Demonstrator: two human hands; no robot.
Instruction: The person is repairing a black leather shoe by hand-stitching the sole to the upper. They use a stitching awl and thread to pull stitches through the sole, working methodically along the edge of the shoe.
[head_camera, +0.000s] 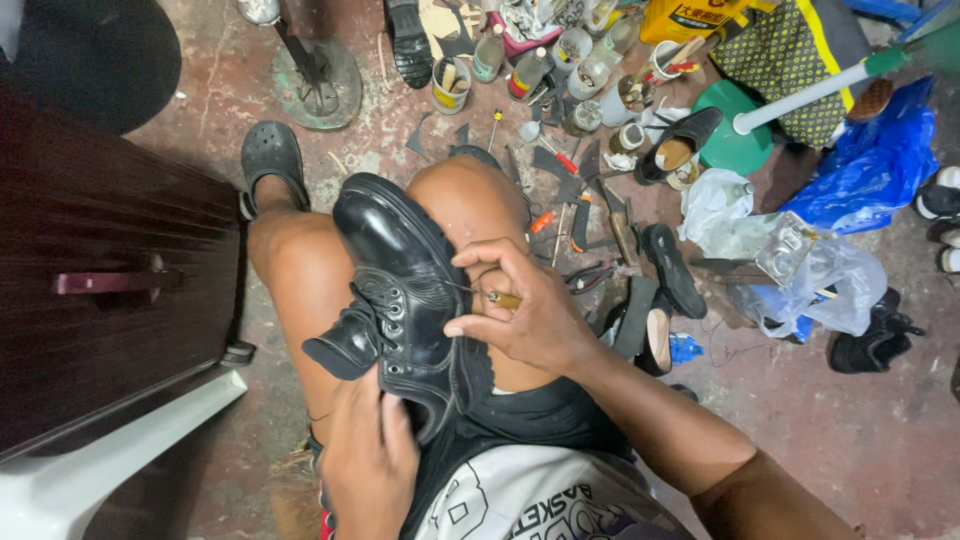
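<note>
Between the two hands, a black leather shoe (405, 290) lay across the person's lap. Below it, the left hand (368, 455) closed around its heel end, while the right hand (525, 310) pinched a thin awl (492, 296), its tip touching the shoe's side. Beyond the right hand, tools (580, 220) and bottles (525, 70) littered the floor.

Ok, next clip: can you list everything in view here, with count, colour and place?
shoe: one, black, on the lap
awl: one, wooden handle, at the shoe's side
bottles and jars: several, mixed colours, floor, top centre
loose shoes: several, black, floor right
plastic bags: blue and clear, far right
hand tools: several, floor by the knee
cabinet: one, dark wood, left
clog: one, black, on the foot
left hand: grips the shoe's heel end
right hand: pinches the awl
</note>
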